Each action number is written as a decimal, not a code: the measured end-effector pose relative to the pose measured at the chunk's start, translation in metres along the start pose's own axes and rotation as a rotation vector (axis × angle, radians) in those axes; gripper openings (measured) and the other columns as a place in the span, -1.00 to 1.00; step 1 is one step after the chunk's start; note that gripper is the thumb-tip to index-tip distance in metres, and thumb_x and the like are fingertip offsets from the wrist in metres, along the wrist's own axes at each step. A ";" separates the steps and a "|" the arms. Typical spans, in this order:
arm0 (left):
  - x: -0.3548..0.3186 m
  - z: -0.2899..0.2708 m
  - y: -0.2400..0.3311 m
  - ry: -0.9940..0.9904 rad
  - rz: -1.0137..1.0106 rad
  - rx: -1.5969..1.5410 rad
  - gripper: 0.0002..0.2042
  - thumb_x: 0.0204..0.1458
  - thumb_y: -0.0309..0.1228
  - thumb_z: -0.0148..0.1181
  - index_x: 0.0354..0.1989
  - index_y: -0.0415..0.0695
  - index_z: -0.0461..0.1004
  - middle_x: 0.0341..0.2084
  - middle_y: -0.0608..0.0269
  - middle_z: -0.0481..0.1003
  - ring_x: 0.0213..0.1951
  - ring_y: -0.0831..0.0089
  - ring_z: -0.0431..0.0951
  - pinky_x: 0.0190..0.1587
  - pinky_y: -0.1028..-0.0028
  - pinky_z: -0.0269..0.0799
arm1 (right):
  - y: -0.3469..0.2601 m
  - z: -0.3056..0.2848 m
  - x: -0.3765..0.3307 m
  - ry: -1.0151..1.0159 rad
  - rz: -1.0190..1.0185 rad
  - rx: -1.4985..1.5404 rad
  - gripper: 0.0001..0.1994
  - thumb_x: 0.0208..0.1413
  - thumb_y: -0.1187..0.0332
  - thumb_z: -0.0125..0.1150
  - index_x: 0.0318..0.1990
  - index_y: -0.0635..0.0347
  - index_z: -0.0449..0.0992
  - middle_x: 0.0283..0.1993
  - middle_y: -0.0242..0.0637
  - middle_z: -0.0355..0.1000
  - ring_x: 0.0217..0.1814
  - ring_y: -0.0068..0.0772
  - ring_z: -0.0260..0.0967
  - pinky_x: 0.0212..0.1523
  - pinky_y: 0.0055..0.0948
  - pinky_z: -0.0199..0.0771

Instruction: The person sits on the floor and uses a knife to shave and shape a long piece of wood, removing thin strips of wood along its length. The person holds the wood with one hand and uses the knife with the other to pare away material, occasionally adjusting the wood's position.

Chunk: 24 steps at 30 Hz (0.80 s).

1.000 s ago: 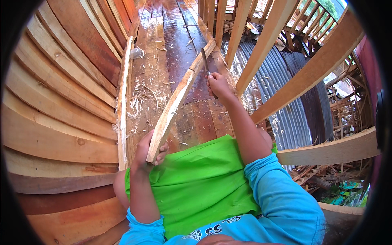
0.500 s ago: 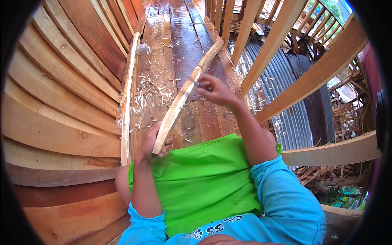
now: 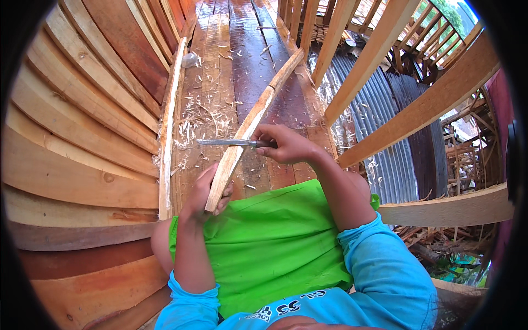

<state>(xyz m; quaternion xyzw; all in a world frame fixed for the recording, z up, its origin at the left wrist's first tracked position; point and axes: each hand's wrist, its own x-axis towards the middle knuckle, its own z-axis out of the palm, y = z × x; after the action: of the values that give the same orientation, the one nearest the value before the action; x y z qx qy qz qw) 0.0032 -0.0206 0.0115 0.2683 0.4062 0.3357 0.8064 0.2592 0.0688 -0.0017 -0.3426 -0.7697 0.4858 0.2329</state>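
A long pale wooden pole point(image 3: 257, 113), partly stripped to light wood, slants from my lap up to the right across the plank floor. Near its lower end my left hand point(image 3: 205, 190) is closed around it, the fingers partly hidden beneath. My right hand point(image 3: 283, 144) grips the dark handle of a knife point(image 3: 223, 142). The knife's blade lies crosswise over the pole, a little below its middle, with the tip pointing left. Curled wood shavings point(image 3: 206, 118) are scattered on the floor left of the pole.
A board wall point(image 3: 82, 132) rises on the left, with another long pale strip of wood point(image 3: 171, 126) along its foot. Upright wooden slats point(image 3: 379, 49) stand on the right, with corrugated metal sheeting point(image 3: 385, 126) beyond. A bright green cloth point(image 3: 269, 236) covers my lap.
My right hand has come down along the pole toward me, and the knife blade now shows clearly across the wood. My left hand keeps its hold at the lower end.
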 end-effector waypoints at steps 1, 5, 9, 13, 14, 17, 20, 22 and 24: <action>-0.001 0.001 0.001 0.007 0.002 0.004 -0.68 0.32 -0.09 -0.31 -0.09 -0.04 0.28 -0.65 0.26 0.30 -0.81 0.56 0.26 -0.84 0.60 0.14 | 0.000 0.000 0.000 0.002 0.006 -0.004 -0.77 0.12 0.49 0.23 -0.12 0.24 0.35 -0.41 -0.36 0.44 -0.36 -0.61 0.27 -0.32 -0.46 0.30; 0.000 0.001 0.002 0.023 -0.017 0.006 -0.68 0.33 -0.10 -0.31 -0.09 -0.06 0.28 -0.65 0.26 0.30 -0.81 0.55 0.26 -0.85 0.59 0.15 | 0.002 0.002 0.000 0.042 0.000 0.007 -0.77 0.12 0.47 0.24 -0.11 0.25 0.37 -0.39 -0.34 0.45 -0.35 -0.61 0.29 -0.31 -0.47 0.32; -0.003 0.004 0.003 0.001 -0.019 -0.040 -0.68 0.33 -0.11 -0.32 -0.07 -0.06 0.28 -0.65 0.25 0.30 -0.82 0.55 0.26 -0.85 0.60 0.14 | 0.002 0.002 0.000 0.057 0.001 -0.035 -0.78 0.11 0.45 0.26 -0.13 0.28 0.41 -0.40 -0.33 0.45 -0.34 -0.62 0.29 -0.30 -0.48 0.33; -0.005 0.005 0.005 -0.032 -0.029 -0.060 -0.68 0.33 -0.12 -0.31 -0.06 -0.06 0.28 -0.65 0.25 0.31 -0.81 0.55 0.26 -0.85 0.60 0.13 | -0.003 -0.003 -0.001 0.029 0.015 -0.087 -0.79 0.11 0.43 0.26 -0.15 0.31 0.45 -0.39 -0.33 0.46 -0.34 -0.62 0.30 -0.31 -0.47 0.34; -0.005 0.004 0.005 -0.040 -0.031 -0.068 -0.69 0.32 -0.12 -0.31 -0.06 -0.06 0.28 -0.65 0.25 0.31 -0.81 0.55 0.26 -0.85 0.61 0.13 | -0.005 -0.004 -0.001 0.026 0.007 -0.106 -0.79 0.11 0.43 0.26 -0.14 0.32 0.46 -0.39 -0.33 0.46 -0.34 -0.61 0.30 -0.31 -0.47 0.34; -0.003 0.005 0.003 -0.020 -0.018 -0.036 -0.70 0.32 -0.13 -0.30 -0.07 -0.05 0.28 -0.64 0.25 0.31 -0.81 0.55 0.26 -0.85 0.61 0.13 | 0.000 -0.003 -0.001 0.054 -0.019 -0.120 -0.79 0.10 0.43 0.26 -0.14 0.32 0.46 -0.41 -0.34 0.44 -0.36 -0.60 0.27 -0.33 -0.47 0.32; 0.000 0.006 -0.001 0.000 -0.010 -0.014 -0.72 0.32 -0.14 -0.28 -0.10 -0.04 0.29 -0.64 0.25 0.31 -0.81 0.56 0.26 -0.84 0.61 0.13 | 0.002 -0.003 -0.002 0.076 -0.012 -0.108 -0.77 0.07 0.38 0.27 -0.17 0.31 0.48 -0.43 -0.20 0.46 -0.39 -0.35 0.36 -0.31 -0.32 0.36; -0.001 0.009 0.000 0.009 -0.012 -0.014 -0.73 0.31 -0.14 -0.28 -0.12 -0.03 0.29 -0.65 0.26 0.31 -0.81 0.57 0.26 -0.84 0.61 0.12 | 0.000 -0.003 -0.002 0.079 0.000 -0.122 -0.76 0.05 0.36 0.27 -0.18 0.31 0.49 -0.43 -0.12 0.48 -0.39 -0.23 0.42 -0.30 -0.25 0.38; -0.001 0.010 0.000 0.014 -0.010 -0.010 -0.73 0.31 -0.14 -0.28 -0.12 -0.03 0.29 -0.65 0.26 0.31 -0.80 0.58 0.26 -0.84 0.61 0.12 | -0.003 -0.003 -0.001 0.075 0.006 -0.164 -0.77 0.05 0.36 0.27 -0.19 0.31 0.49 -0.43 -0.12 0.48 -0.39 -0.22 0.42 -0.31 -0.25 0.38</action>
<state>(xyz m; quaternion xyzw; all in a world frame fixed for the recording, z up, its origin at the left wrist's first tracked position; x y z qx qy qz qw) 0.0109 -0.0227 0.0174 0.2597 0.4115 0.3354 0.8066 0.2614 0.0693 0.0021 -0.3807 -0.7967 0.4087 0.2311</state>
